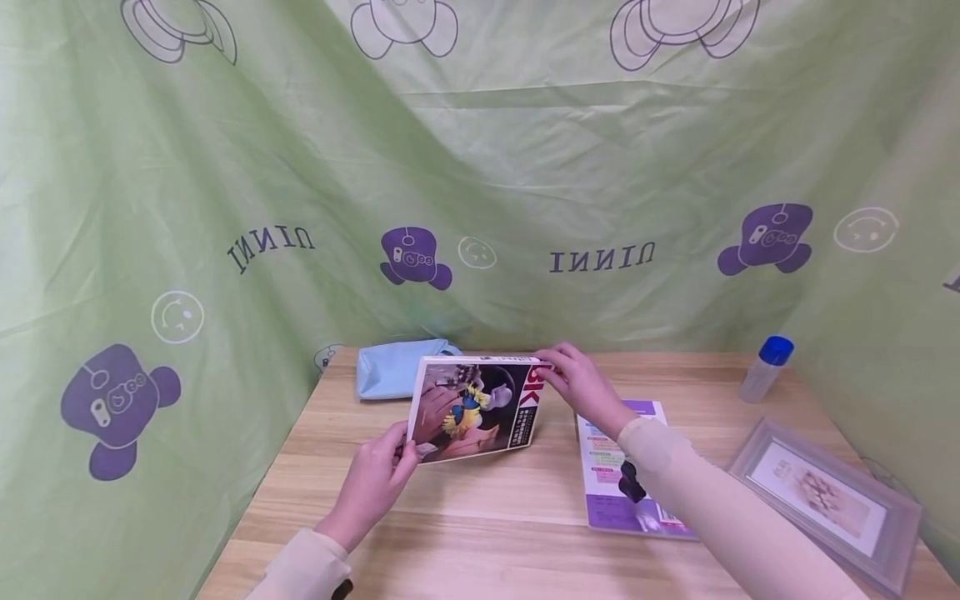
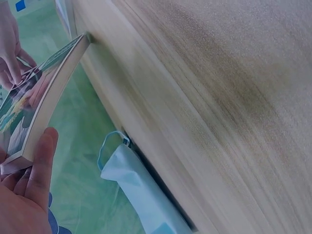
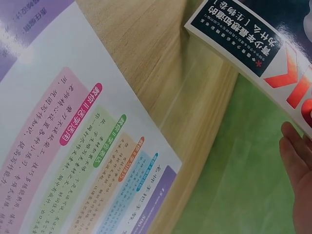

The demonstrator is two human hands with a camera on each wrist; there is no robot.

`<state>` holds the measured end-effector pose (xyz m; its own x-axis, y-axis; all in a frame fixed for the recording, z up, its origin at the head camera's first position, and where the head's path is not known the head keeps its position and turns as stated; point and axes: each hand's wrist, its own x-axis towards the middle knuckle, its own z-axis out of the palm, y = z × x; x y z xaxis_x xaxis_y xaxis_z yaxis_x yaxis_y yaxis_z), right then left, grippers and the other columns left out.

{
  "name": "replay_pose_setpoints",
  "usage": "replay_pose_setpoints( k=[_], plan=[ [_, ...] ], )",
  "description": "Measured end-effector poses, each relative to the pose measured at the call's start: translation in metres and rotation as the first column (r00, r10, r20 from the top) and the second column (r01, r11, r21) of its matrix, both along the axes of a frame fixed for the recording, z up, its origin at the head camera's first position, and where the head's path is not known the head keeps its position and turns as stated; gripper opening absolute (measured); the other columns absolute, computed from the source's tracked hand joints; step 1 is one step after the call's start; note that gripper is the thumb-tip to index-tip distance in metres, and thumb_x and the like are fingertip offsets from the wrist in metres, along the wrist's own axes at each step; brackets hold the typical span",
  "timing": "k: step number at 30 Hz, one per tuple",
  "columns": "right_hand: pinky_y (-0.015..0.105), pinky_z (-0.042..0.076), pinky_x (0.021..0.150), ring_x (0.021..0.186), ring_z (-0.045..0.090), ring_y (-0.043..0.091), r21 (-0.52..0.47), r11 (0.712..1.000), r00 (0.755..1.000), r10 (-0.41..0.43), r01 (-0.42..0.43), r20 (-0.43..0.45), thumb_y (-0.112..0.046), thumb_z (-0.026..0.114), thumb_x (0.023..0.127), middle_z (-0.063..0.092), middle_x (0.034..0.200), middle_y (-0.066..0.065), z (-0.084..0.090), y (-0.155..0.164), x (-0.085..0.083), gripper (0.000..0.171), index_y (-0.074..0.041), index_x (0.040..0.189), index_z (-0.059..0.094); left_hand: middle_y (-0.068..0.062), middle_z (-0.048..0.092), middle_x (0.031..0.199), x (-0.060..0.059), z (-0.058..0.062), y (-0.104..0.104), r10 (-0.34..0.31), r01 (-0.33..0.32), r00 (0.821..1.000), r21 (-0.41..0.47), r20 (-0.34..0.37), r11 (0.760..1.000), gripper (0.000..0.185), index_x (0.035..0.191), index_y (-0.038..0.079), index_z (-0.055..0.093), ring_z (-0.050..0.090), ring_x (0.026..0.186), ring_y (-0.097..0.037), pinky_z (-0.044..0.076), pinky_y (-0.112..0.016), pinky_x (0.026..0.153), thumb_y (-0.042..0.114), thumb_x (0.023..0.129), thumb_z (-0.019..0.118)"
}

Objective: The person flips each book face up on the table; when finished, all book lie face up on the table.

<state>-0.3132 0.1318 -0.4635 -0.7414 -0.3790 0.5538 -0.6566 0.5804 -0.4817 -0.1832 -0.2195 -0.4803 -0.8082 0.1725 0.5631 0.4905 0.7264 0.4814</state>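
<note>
A thick book (image 1: 472,408) with a dark picture cover and red letters stands tilted up over the middle of the table. My left hand (image 1: 375,471) pinches its lower left corner, thumb on the cover side. At the upper right corner, my right hand (image 1: 581,383) grips the edge with its fingers. The left wrist view shows the left fingers behind the book's pale page edge (image 2: 53,107). In the right wrist view the book's red letters (image 3: 287,78) show close up, with the right hand (image 3: 297,165) partly cut off at the frame's edge.
A purple-and-white book (image 1: 607,492) lies flat under my right forearm. Behind the held book sits a light blue pouch (image 1: 390,371). To the right are a blue-capped clear bottle (image 1: 765,371) and a grey picture frame (image 1: 825,500). A green printed curtain (image 1: 480,167) surrounds the wooden table (image 1: 465,542).
</note>
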Motion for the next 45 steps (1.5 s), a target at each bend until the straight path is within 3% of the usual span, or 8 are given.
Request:
replay_pose_setpoints(
  k=[8,16,23,30,38,45],
  plan=[
    [0.042,0.058,0.079,0.091,0.064,0.022,0.008,1.000,1.000,-0.007,0.007,0.012,-0.011,0.073,0.099,0.063,0.109,0.007,0.000,-0.003,-0.001,0.028,-0.008,0.127,0.072,-0.006,0.078,0.094,0.001,0.000,0.001,0.032,-0.035,0.996,0.044,0.081,0.998,0.019,0.111,0.007,0.071,0.070,0.078,-0.009,0.061,-0.026,0.065,0.002,0.094,0.067],
    [0.041,0.057,0.078,0.088,0.062,0.021,-0.009,1.000,1.000,-0.002,0.002,0.028,-0.010,0.074,0.098,0.062,0.106,0.007,-0.003,-0.004,-0.003,0.029,-0.007,0.126,0.073,-0.005,0.077,0.093,0.002,-0.003,0.002,0.040,-0.048,0.992,0.065,0.118,0.997,0.019,0.110,0.006,0.071,0.068,0.076,-0.007,0.060,-0.026,0.063,0.001,0.092,0.067],
    [0.038,0.055,0.075,0.086,0.059,0.019,-0.028,1.000,0.999,0.009,-0.008,0.054,-0.009,0.074,0.098,0.059,0.104,0.007,-0.002,-0.008,-0.004,0.029,-0.006,0.127,0.073,-0.011,0.078,0.097,0.002,-0.007,0.004,0.013,-0.036,0.985,0.130,0.170,0.991,0.014,0.108,0.005,0.072,0.076,0.083,-0.016,0.061,-0.024,0.068,0.002,0.094,0.070],
    [0.039,0.056,0.078,0.088,0.060,0.020,-0.029,1.000,0.996,0.005,-0.003,0.086,-0.009,0.073,0.099,0.059,0.105,0.008,-0.001,-0.009,-0.003,0.029,-0.005,0.127,0.073,-0.010,0.078,0.096,0.001,-0.009,0.006,0.018,-0.051,0.972,0.138,0.233,0.989,0.011,0.106,0.004,0.071,0.076,0.086,-0.018,0.061,-0.024,0.070,0.002,0.095,0.071],
    [0.041,0.058,0.084,0.093,0.064,0.024,-0.032,0.999,0.996,-0.011,0.014,0.088,-0.010,0.073,0.099,0.060,0.107,0.010,0.001,-0.011,-0.002,0.029,-0.006,0.128,0.073,-0.009,0.078,0.094,0.002,-0.011,0.009,-0.003,-0.051,0.961,0.188,0.276,0.981,0.016,0.112,0.002,0.070,0.075,0.084,-0.015,0.060,-0.022,0.069,0.002,0.097,0.069],
    [0.041,0.058,0.082,0.091,0.063,0.023,-0.031,0.999,0.994,-0.022,0.025,0.104,-0.009,0.074,0.098,0.062,0.107,0.010,-0.002,-0.013,-0.004,0.029,-0.004,0.126,0.074,-0.014,0.078,0.098,0.004,-0.014,0.011,-0.022,-0.057,0.949,0.241,0.315,0.969,0.021,0.117,-0.003,0.068,0.077,0.091,-0.024,0.060,-0.022,0.075,0.001,0.097,0.068]
  ],
)
